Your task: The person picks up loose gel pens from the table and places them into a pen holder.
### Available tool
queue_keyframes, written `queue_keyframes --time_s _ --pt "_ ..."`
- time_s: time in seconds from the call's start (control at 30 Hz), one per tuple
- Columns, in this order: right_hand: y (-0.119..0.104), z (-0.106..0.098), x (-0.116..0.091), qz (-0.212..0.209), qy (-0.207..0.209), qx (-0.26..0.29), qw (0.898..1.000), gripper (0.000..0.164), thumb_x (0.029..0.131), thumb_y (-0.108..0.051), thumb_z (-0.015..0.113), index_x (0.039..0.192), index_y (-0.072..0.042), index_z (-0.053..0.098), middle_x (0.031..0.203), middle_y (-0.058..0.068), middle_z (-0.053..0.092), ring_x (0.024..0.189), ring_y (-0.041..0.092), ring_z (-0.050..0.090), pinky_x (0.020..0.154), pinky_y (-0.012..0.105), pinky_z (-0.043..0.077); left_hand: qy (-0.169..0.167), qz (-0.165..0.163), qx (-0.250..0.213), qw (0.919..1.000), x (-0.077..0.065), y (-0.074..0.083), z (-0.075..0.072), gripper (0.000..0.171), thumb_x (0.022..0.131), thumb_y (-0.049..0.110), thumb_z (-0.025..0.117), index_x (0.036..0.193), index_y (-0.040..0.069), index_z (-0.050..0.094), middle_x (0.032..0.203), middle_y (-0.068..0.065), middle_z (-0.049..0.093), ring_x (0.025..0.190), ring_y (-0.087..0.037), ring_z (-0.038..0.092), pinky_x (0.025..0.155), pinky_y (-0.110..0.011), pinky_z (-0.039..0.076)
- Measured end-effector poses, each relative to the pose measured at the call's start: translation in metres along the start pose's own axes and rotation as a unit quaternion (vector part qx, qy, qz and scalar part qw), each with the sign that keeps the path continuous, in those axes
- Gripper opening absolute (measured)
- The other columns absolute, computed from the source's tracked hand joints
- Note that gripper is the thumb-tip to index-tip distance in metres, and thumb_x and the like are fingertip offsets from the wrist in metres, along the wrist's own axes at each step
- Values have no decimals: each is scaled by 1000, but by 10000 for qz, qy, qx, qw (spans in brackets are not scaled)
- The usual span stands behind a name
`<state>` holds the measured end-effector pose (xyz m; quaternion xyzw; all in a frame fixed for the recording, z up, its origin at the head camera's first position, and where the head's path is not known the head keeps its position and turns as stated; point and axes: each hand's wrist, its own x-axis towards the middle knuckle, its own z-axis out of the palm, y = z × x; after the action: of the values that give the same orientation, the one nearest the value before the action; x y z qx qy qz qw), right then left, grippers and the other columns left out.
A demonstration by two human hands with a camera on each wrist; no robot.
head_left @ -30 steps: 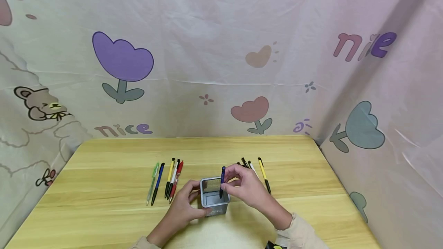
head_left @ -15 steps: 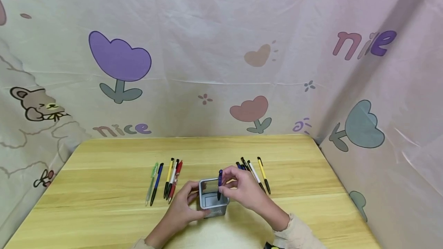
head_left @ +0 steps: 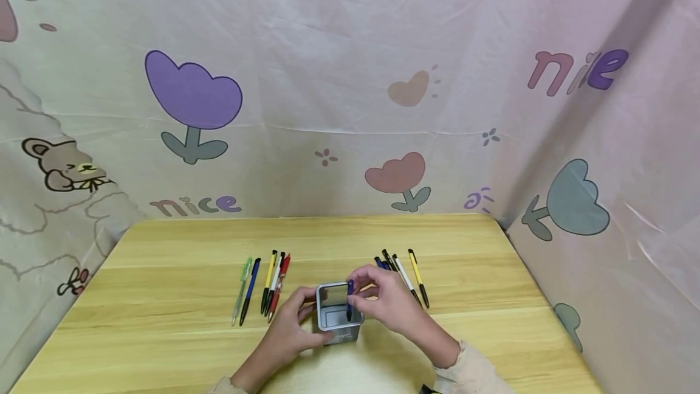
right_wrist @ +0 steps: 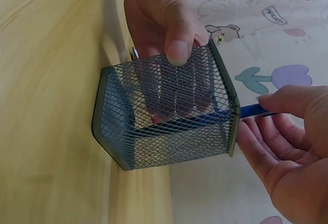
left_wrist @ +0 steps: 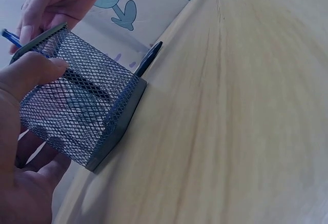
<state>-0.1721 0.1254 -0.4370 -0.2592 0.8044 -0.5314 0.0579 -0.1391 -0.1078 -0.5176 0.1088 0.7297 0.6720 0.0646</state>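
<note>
A square silver-grey mesh pen holder [head_left: 341,334] stands upright on the wooden table. My left hand [head_left: 290,323] grips it from the left, the thumb on the near side and the fingers round the far side. A blue pen [head_left: 350,306] with a dark lower end is inside the holder's right part, its top above the rim. My right hand [head_left: 385,300] pinches that top between thumb and fingers. Through the mesh in the right wrist view, the pen [right_wrist: 250,110] slants down towards the holder's floor.
Left of the holder lie a green pen [head_left: 242,292], a blue pen [head_left: 250,292], a yellow pen [head_left: 269,280], a white pen [head_left: 276,281] and red pens [head_left: 275,300]. Behind my right hand are dark pens, a white pen [head_left: 403,271] and a yellow pen [head_left: 418,277]. Printed cloth [head_left: 306,78] hangs behind the table.
My right hand has lowered the blue pen further into the holder, so less of it shows above the rim. The left hand keeps its grip on the holder.
</note>
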Motion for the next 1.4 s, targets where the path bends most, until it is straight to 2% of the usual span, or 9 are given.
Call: queue_keyframes --time_s 0.27,0.47,0.6,0.73,0.93,1.17,1.4 --pt "2 -10 0 -352 292 -201 9988 20 88 2 77 107 1 71 107 17 75 95 20 74 84 22 66 -47 21 -51 10000 1 -2 0 74 67 -2 92 131 2 54 143 -24 54 134 -48 57 109 -34 56" --pt "5 -22 0 -303 562 -327 9974 21 89 3 76 109 2 70 107 18 76 93 21 76 84 25 66 -40 -18 -14 10000 1 -2 -1 76 66 -1 92 132 1 54 143 -24 54 133 -48 57 108 -33 57" --pt "9 -32 0 -111 815 -620 9947 21 90 0 76 111 -2 71 105 16 76 90 15 75 81 25 66 -80 8 -20 10000 1 -3 -1 77 67 -1 92 134 0 53 143 -26 53 133 -49 57 106 -33 58" --pt "17 -45 2 239 1099 -834 9901 23 90 -1 76 112 0 72 103 14 76 90 15 73 80 23 66 -128 43 -34 9999 1 -2 0 77 68 0 91 134 0 52 142 -26 54 131 -49 59 105 -33 59" --pt "38 -68 6 840 1487 -1347 9761 22 90 -2 77 111 1 73 97 8 76 89 16 72 79 22 65 -90 -76 -42 9999 2 -1 0 77 67 -1 91 134 2 53 141 -23 55 131 -46 59 106 -30 58" --pt "65 -91 11 1316 1689 -1823 9597 26 90 -4 75 115 3 73 98 11 76 89 20 73 81 28 66 -82 -96 -21 9999 3 -1 0 77 67 -2 91 134 2 53 142 -23 55 132 -46 59 106 -28 57" --pt "84 -102 17 1725 1687 -2128 9468 33 90 -7 75 120 6 71 103 17 77 94 28 75 84 39 66 -100 -124 -22 9999 2 -2 0 77 68 1 92 134 2 52 142 -23 55 132 -46 59 107 -29 57"
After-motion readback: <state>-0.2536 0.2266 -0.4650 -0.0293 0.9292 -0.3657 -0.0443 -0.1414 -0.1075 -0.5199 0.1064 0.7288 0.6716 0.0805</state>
